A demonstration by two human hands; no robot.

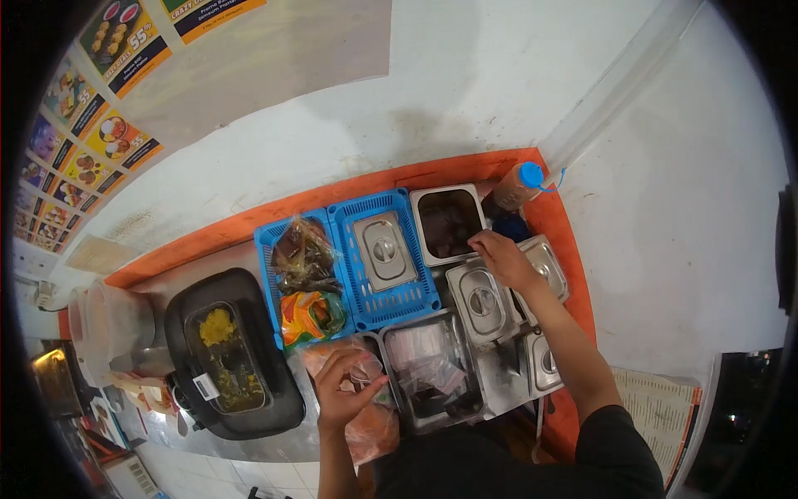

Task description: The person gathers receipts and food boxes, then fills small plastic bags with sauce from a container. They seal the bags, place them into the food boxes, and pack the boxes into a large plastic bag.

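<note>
My left hand [341, 391] is curled, with thumb and fingers around a small piece of clear plastic [366, 370] that looks like a little bag. Beneath it are clear bags with orange-pink contents [374, 432]. Out to the right, my right hand [504, 259] has its fingertips pinched together at the rim of a square steel container [480, 193] with dark liquid inside. Whatever those fingertips hold, if anything, is too small to make out. Close below that hand is a lidded steel container [482, 306].
A blue basket [266, 249] holds bagged food; another blue basket [399, 312] holds a steel lid [385, 249]. Flat plastic packets [424, 349] lie in a steel tray [478, 399]. A black pan [187, 333] with yellow food stands left. A blue-capped bottle [515, 187] occupies the back corner.
</note>
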